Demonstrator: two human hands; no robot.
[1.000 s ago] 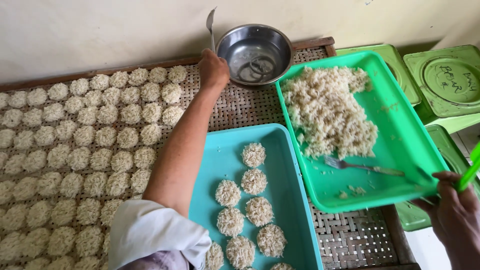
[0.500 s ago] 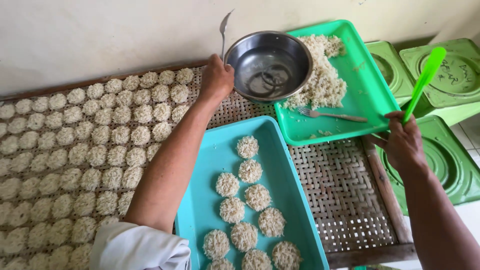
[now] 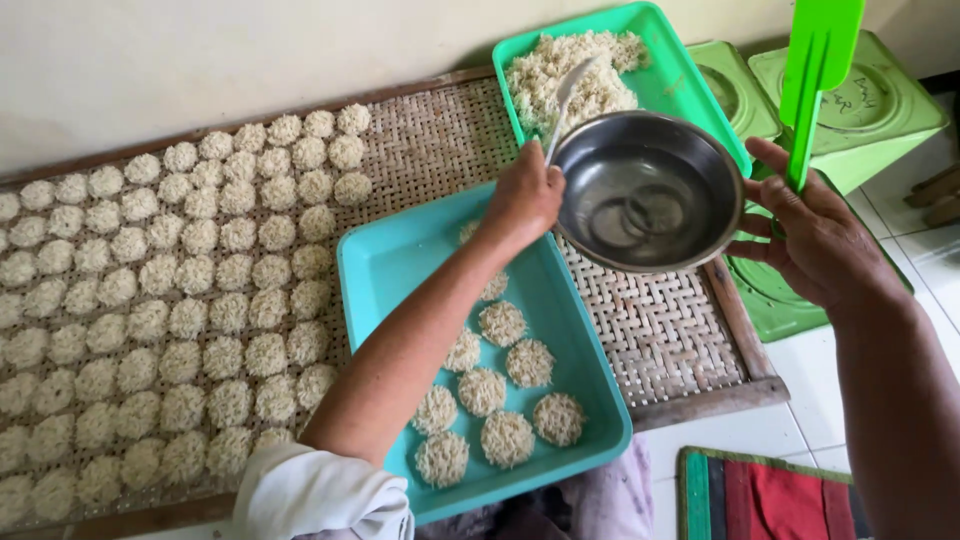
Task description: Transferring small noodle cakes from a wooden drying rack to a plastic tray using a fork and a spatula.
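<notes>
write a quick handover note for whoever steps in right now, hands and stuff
Left hand grips the rim of the metal bowl along with a spoon, lifting it over the mat.
Right hand holds a green spatula upright, fingers by the bowl's far edge.
Bowl holds a little water and what look like ring moulds.
Woven mat carries rows of rice cakes; the teal tray has about ten more.
Green tray holds loose rice, unshaped.
</notes>
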